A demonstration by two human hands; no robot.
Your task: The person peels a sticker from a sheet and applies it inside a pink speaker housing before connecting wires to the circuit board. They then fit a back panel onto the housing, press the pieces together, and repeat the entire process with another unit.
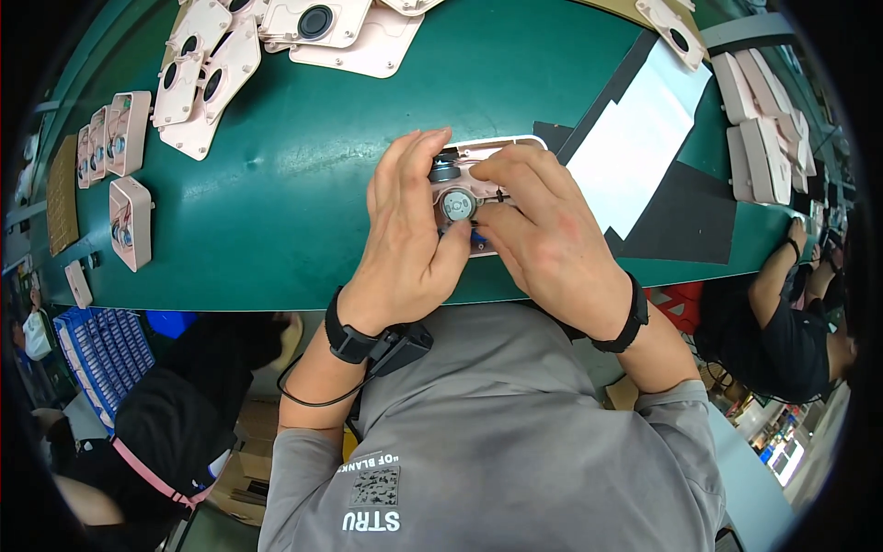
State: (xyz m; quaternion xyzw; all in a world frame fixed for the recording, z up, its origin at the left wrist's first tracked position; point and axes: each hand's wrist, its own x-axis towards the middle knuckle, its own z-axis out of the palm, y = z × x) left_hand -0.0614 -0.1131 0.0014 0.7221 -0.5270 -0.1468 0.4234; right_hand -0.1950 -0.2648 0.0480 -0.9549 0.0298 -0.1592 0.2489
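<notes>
A pale pink plastic housing (526, 141) rests on the green table in front of me, its open side up. Inside it sit a round silver motor-like part (457, 204) and a darker round part (445, 171); a bit of blue shows near the lower end. My left hand (400, 230) grips the housing along its left side, fingers pointing away and thumb beside the silver part. Over the right side bends my right hand (556, 221), with curled fingers reaching inside. Thin dark wire shows near its fingertips, but what they pinch is hidden.
Pink panels with black round parts (315, 21) are piled at the far left. Similar filled housings (130, 224) stand at left. A white sheet (635, 138) lies on black boards (685, 213) at right, beside stacked pink shells (759, 161). Other people sit on both sides.
</notes>
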